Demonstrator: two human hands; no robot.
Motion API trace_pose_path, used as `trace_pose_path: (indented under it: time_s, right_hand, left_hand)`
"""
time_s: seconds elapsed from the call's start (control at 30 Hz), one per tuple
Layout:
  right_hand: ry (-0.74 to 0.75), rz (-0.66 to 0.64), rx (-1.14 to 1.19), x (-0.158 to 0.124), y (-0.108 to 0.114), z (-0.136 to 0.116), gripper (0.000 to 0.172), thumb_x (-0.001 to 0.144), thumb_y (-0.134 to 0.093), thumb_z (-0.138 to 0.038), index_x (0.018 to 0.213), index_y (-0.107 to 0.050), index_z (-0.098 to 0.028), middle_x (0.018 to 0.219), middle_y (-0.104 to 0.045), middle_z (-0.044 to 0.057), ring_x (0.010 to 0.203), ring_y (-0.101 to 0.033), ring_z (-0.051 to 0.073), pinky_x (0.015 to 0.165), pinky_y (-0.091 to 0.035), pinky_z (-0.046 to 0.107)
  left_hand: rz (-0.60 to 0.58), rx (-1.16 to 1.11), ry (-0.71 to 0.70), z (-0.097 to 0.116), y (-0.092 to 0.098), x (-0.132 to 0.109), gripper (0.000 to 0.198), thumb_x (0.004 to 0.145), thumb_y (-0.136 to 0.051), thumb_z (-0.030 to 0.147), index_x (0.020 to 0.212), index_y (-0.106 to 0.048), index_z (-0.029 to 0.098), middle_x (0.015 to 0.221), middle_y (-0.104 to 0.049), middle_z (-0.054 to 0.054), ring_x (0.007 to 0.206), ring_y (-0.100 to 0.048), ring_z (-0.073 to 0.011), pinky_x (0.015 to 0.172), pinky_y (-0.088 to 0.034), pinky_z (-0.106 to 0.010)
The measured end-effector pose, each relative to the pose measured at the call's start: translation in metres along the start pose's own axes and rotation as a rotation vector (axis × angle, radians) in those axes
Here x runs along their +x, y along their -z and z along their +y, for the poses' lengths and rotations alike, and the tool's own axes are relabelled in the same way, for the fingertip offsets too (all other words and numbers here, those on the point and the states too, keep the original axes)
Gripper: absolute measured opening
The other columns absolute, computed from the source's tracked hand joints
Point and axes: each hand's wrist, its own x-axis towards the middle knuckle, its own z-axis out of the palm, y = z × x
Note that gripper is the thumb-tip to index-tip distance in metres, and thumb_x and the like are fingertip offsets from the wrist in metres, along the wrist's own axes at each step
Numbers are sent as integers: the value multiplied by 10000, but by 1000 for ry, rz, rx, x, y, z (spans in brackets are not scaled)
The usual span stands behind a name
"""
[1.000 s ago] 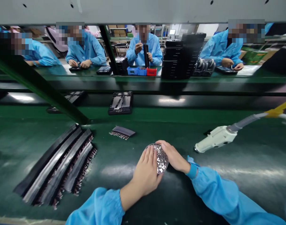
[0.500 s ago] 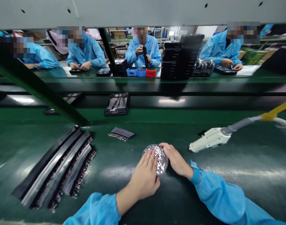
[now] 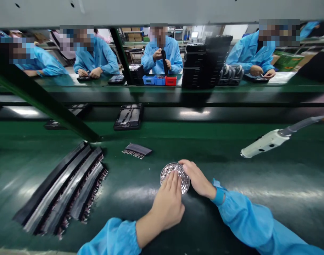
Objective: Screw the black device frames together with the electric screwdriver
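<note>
Round dish of shiny studs (image 3: 167,171) lies between both hands, left hand (image 3: 166,205) spread across it, right hand (image 3: 197,179) flat along its far edge, neither pinching

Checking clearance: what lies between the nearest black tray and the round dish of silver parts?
A small strip of metal pins, in the head view.

**"What stands left of my left hand (image 3: 166,203)?"**

"Black strip stacks (image 3: 63,184) on the green belt (image 3: 284,177); bare belt lies between."

**"And my right hand (image 3: 197,179)?"**

"Belt runs open rightward; a white corded tool (image 3: 263,141) lies well ahead; a pinned strip bundle (image 3: 137,150) lies ahead-left."
</note>
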Motion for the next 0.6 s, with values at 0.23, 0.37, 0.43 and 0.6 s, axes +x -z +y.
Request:
trace_pose_path:
  time_s: [0.23, 0.37, 0.43, 0.6]
  right_hand:
    - [0, -60, 67, 15, -4, -4, 531, 1009, -258, -567, 1268, -585, -239, 1352, -639, 95, 1301, -541, 275, 1176, -335, 507]
    - [-32, 19, 74, -1, 2, 2, 509, 996, -302, -606, 1181, -607, -241, 1247, -678, 90, 1184, -595, 276, 1100, -418, 481]
    - [-12, 11, 77, 3, 1, 1, 495, 995, -318, -598, 1177, -613, -246, 1254, -681, 81, 1203, -591, 273, 1114, -412, 479]
    - [19, -52, 100, 24, -11, -7, 474, 1007, -315, -546, 1215, -615, -245, 1297, -673, 77, 1281, -573, 269, 1164, -368, 487]
  left_hand:
    - [4, -34, 63, -17, -2, 16, 804, 872, -524, 541, 1418, -520, -50, 1495, -498, -276, 1441, -429, -416, 1222, -308, -515]
    - [19, -6, 67, -11, -1, -4, 753, 856, -552, 435, 1418, -512, -65, 1528, -442, -294, 1456, -396, -432, 1225, -304, -501]
    - [-1, -13, 53, -4, 0, -4, 691, 874, -528, 369, 1427, -512, -44, 1536, -440, -279, 1459, -394, -425, 1221, -312, -497]
    - [-51, -88, 122, -7, 2, 18, 835, 797, -563, 442, 1456, -470, -62, 1529, -451, -285, 1459, -395, -428, 1228, -317, -511]
